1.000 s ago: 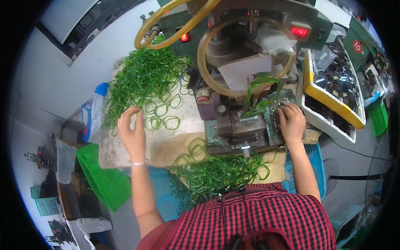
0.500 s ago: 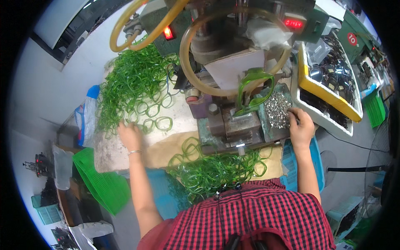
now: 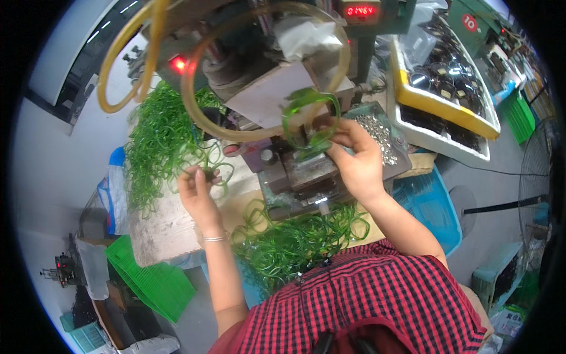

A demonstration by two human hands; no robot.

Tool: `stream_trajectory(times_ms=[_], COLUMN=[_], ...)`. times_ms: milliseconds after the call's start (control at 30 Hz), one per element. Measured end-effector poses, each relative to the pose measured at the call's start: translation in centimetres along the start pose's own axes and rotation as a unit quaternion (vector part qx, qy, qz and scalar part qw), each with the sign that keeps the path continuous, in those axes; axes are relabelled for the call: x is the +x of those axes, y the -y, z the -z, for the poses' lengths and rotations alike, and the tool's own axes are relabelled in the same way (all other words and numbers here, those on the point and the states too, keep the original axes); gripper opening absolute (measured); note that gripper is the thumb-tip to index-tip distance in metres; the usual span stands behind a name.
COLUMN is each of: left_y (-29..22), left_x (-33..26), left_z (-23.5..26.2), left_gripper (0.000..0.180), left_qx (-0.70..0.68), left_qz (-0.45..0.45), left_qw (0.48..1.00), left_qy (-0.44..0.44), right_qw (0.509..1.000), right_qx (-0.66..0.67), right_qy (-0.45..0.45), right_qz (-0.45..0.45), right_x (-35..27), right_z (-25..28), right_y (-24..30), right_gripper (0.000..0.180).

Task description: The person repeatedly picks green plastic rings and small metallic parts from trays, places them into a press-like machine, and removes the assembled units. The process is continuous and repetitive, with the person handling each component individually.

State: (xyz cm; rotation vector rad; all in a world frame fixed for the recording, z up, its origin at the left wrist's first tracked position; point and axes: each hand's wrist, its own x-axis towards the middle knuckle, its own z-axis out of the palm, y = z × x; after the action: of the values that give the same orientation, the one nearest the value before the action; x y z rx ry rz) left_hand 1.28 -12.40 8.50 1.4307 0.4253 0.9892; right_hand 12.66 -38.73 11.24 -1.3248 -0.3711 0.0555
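Note:
My left hand (image 3: 198, 197) is raised over the left of the worktable, its fingers pinching a green translucent glasses frame (image 3: 231, 172). Behind that hand spreads a big heap of similar green frames (image 3: 154, 133). On the fixture of a bench press (image 3: 306, 171) another green glasses frame (image 3: 290, 121) stands upright, slightly blurred. My right hand (image 3: 361, 162) reaches in from the right, with thumb and fingers closed at the right edge of this frame; the fingertips are partly hidden. In front of the press lies a second pile of green frames (image 3: 295, 236), close to my body.
Small metallic bits (image 3: 380, 135) lie on the press base at right. Yellowish hoses (image 3: 191, 112) loop before the press. White foam boxes (image 3: 407, 133) with dark lenses stand at right. Below are a blue basket (image 3: 433, 197) and a green crate (image 3: 150, 280).
My left hand has lifted off the heap's edge with a green frame. My right hand has moved left from the metallic bits to the frame on the press. The whole view has shifted.

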Motion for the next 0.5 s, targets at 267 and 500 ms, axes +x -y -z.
stream_trajectory(times_ms=[267, 500], left_y=[-10.1, -11.5], left_x=[-1.0, -4.9], left_z=[-7.9, -7.8], left_gripper=[0.014, 0.015], left_qx=[-0.081, -0.032], left_qz=[-0.278, -0.22], left_qw=[0.947, 0.955], left_qy=[0.138, 0.197], right_qw=[0.988, 0.995], right_qx=[0.129, -0.004], right_qy=[0.016, 0.104], right_qz=[-0.084, -0.002], right_x=[-0.7, -2.0], right_z=[-2.1, 0.3], right_y=[2.3, 4.0], right_gripper=[0.048, 0.049])
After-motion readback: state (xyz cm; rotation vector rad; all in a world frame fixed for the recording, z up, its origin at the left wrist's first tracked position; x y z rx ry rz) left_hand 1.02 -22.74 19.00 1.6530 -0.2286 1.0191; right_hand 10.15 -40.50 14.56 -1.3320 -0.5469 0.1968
